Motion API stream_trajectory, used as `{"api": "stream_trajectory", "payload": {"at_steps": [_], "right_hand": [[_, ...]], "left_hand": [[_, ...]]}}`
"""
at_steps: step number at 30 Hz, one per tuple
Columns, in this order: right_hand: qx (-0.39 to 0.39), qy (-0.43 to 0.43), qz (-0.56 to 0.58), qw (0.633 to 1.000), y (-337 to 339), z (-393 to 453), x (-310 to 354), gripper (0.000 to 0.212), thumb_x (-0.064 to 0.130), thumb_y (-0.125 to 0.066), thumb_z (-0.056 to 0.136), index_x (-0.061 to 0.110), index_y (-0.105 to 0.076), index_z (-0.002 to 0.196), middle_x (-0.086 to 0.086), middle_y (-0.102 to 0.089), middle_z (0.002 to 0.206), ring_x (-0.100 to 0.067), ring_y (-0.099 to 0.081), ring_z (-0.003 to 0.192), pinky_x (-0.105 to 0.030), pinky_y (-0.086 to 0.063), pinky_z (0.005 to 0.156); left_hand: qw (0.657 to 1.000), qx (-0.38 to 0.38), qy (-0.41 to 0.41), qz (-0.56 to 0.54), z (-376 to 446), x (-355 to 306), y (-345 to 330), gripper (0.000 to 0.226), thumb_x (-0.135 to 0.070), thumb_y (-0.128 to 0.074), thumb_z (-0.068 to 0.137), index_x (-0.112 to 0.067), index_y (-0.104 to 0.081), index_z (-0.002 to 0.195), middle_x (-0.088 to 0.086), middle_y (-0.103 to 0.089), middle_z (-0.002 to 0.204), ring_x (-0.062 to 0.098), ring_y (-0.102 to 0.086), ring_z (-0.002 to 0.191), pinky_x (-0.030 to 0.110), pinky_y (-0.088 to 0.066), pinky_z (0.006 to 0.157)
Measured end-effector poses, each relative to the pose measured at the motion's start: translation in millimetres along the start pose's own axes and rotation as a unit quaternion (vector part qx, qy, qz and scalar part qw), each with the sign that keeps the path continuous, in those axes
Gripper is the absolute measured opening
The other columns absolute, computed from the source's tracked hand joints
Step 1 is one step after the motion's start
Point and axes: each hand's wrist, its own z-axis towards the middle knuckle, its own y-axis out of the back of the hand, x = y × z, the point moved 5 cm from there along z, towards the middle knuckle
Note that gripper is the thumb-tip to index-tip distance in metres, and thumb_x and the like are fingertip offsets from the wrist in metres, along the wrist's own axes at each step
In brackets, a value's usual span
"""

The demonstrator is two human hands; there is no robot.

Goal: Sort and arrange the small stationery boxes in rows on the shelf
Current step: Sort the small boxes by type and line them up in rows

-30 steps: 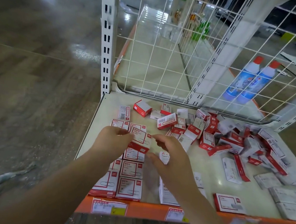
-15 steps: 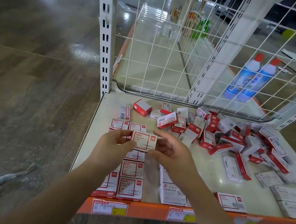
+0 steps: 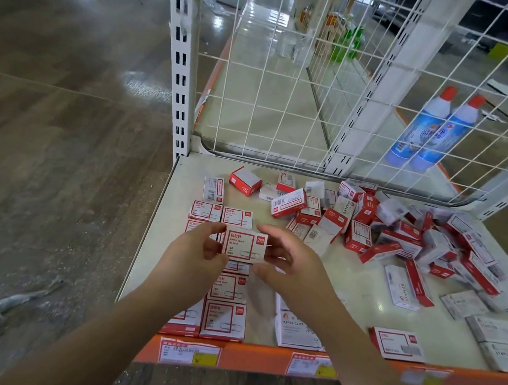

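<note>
paper clip box [image 3: 244, 245] pinched at its short ends btwn left hand [image 3: 196, 253] & right hand [image 3: 293, 264], held just above the rows [image 3: 225, 302] underneath; prob light, stiff card, smooth-ish, so end grip suits.

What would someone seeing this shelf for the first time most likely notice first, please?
Probably the paper clip box held up between the left hand and right hand at the centre, above the neat rows of boxes at the shelf's front left. Next, the jumbled heap of red and white boxes across the shelf's right rear, and two blue bottles behind the wire mesh.
</note>
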Motion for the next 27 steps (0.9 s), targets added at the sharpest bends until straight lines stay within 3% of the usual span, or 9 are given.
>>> {"api": "stream_trajectory", "payload": {"at_steps": [6, 9, 15, 20, 27], "right_hand": [[-0.012, 0.002, -0.007, 1.0, 1, 1, 2, 0.047, 0.007, -0.065, 0.083, 0.04, -0.044, 0.109, 0.029, -0.052, 0.101, 0.001, -0.053, 0.101, -0.012, -0.046, 0.087], [-0.015, -0.007, 0.003, 1.0, 1, 3, -1, 0.043, 0.007, -0.065, 0.083, 0.036, -0.048, 0.111, 0.024, -0.056, 0.103, -0.001, -0.056, 0.103, -0.014, -0.048, 0.086], [-0.014, -0.019, -0.005, 1.0, 0, 6, -5, 0.042, 0.008, -0.064, 0.084, 0.028, -0.052, 0.12, 0.016, -0.061, 0.109, -0.004, -0.058, 0.105, -0.021, -0.05, 0.09], [-0.009, -0.01, -0.007, 1.0, 1, 8, -7, 0.041, 0.009, -0.064, 0.084, 0.037, -0.05, 0.111, 0.023, -0.06, 0.103, 0.001, -0.058, 0.1, -0.016, -0.05, 0.085], [-0.032, -0.016, -0.016, 0.999, -2, 14, -17, 0.04, 0.015, -0.064, 0.085, 0.031, -0.052, 0.12, 0.026, -0.059, 0.102, 0.005, -0.058, 0.096, -0.01, -0.048, 0.083]], "left_hand": [[1.0, -0.002, 0.005, -0.004, 1, 4, 0, 0.043, -0.013, -0.052, 0.093, -0.023, -0.043, 0.134, -0.012, -0.057, 0.095, 0.009, -0.056, 0.088, 0.013, -0.044, 0.061], [1.0, -0.003, 0.007, -0.002, 3, 4, 1, 0.042, -0.016, -0.053, 0.093, -0.023, -0.045, 0.133, -0.012, -0.06, 0.096, 0.008, -0.058, 0.085, 0.011, -0.044, 0.054], [1.0, 0.004, 0.014, -0.003, 6, 4, 4, 0.041, -0.016, -0.053, 0.093, -0.021, -0.046, 0.132, -0.002, -0.065, 0.112, 0.015, -0.062, 0.094, 0.014, -0.046, 0.061], [1.0, -0.001, 0.015, -0.01, 7, 3, 4, 0.041, -0.017, -0.052, 0.093, -0.023, -0.045, 0.133, -0.011, -0.06, 0.098, 0.01, -0.058, 0.087, 0.011, -0.041, 0.055], [1.0, -0.023, 0.003, -0.013, 18, 4, 8, 0.035, -0.023, -0.051, 0.093, -0.023, -0.049, 0.128, -0.005, -0.06, 0.114, 0.011, -0.055, 0.098, 0.021, -0.046, 0.073]]}}
